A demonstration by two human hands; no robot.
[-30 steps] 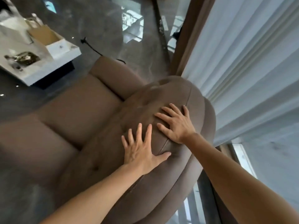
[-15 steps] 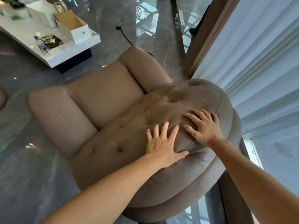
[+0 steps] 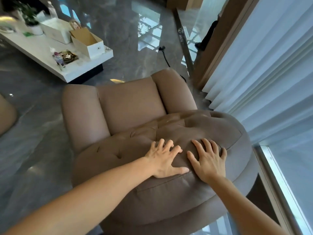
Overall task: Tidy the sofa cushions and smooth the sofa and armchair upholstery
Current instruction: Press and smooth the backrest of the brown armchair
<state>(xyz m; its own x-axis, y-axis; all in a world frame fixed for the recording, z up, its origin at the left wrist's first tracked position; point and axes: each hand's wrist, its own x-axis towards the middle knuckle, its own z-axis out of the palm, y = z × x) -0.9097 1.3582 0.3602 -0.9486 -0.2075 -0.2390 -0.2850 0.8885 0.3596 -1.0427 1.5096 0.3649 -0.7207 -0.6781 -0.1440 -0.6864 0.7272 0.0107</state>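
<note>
Armchair, brown and upholstered, fills the middle of the view, seen from behind and above its tufted backrest, with the seat and both padded arms beyond. It stands on a glossy grey floor, close beside white curtains on the right. Both hands lie on the top of the backrest, just beside each other. The left hand presses palm-down with its fingers spread and slightly curled into the fabric, thumb stretched along the seam; it grips nothing. The right hand lies flat with fingers spread open, holding nothing. Fabric between the two hands puckers a little. Beyond the chair, a low white bench carries an open cardboard box, a white box, a potted plant and a small bottle. A black cable trails across the floor near a wooden frame.
</note>
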